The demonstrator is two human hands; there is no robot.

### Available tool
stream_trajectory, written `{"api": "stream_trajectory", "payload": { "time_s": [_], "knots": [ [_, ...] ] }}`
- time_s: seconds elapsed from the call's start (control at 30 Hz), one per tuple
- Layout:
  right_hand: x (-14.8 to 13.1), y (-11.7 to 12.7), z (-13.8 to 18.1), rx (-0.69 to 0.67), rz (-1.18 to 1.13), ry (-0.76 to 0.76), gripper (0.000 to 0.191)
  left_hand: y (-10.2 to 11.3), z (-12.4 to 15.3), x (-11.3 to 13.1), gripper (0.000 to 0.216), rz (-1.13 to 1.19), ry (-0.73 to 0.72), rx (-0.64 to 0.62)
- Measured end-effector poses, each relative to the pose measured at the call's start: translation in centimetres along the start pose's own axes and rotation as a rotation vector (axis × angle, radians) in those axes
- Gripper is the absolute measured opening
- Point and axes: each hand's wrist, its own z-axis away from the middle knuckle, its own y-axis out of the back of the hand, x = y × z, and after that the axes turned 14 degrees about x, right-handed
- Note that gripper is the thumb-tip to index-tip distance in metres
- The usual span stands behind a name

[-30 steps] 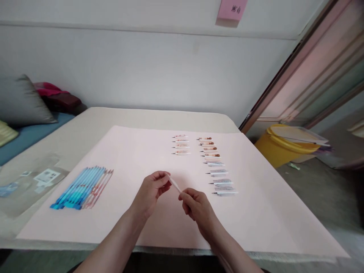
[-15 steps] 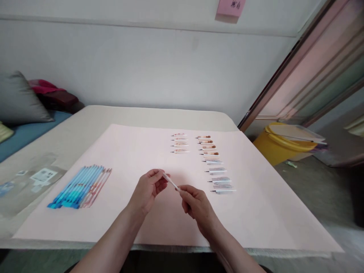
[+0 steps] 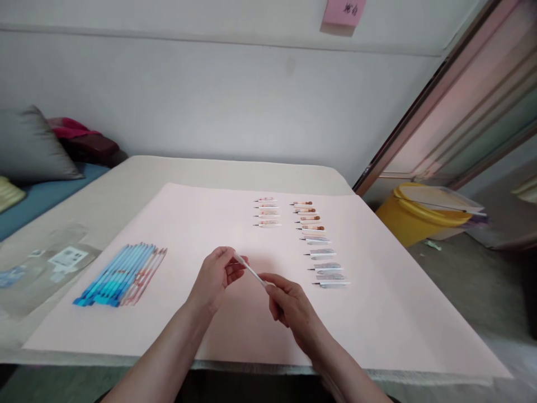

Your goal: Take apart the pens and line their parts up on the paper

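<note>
L grip & R grip pinch white rod; yellow bin at R, contents unclear.

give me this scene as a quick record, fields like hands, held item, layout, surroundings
left hand: fingers pinch one end of the held stick
right hand: grips the other end
held item: slim white stick, slanted, above the sheet
surface: pale pink sheet on a table
left side: blue pens beside a few pinkish pens
beyond hands: short column of slim pieces; longer column to its right
off table: yellow bin, right
</note>
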Motion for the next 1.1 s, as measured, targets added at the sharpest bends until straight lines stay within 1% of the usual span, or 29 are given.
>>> {"api": "stream_trajectory", "payload": {
  "time_s": [0.17, 0.43, 0.57, 0.67, 0.8, 0.93, 1.1],
  "knots": [
    [0.0, 0.0, 0.0, 0.013, 0.011, 0.009, 0.04, 0.4, -0.4, 0.5, 0.023, 0.007, -0.02, 0.003],
    [0.1, 0.0, 0.1, -0.005, -0.006, 0.003, 0.038, 1.2, -1.2, 1.8, 0.021, 0.043, -0.043, 0.056],
    [0.1, 0.0, 0.0, 0.008, -0.004, 0.004, 0.037, 1.7, -1.7, 2.0, 0.02, 0.068, -0.047, 0.079],
    [0.2, 0.0, 0.0, 0.033, -0.016, 0.015, 0.037, 1.6, -1.6, 2.0, 0.019, 0.067, -0.04, 0.082],
    [0.2, 0.1, -0.1, 0.08, -0.036, 0.024, 0.038, 0.7, -0.4, 1.3, 0.021, -0.006, -0.011, 0.022],
    [0.3, 0.1, -0.3, 0.116, -0.035, 0.042, 0.04, -0.6, 1.0, -0.2, 0.022, -0.092, 0.036, -0.079],
    [0.7, 0.0, -0.6, 0.166, -0.003, 0.057, 0.04, -1.6, 1.8, -1.9, 0.018, -0.047, 0.09, -0.123]
  ]
}}
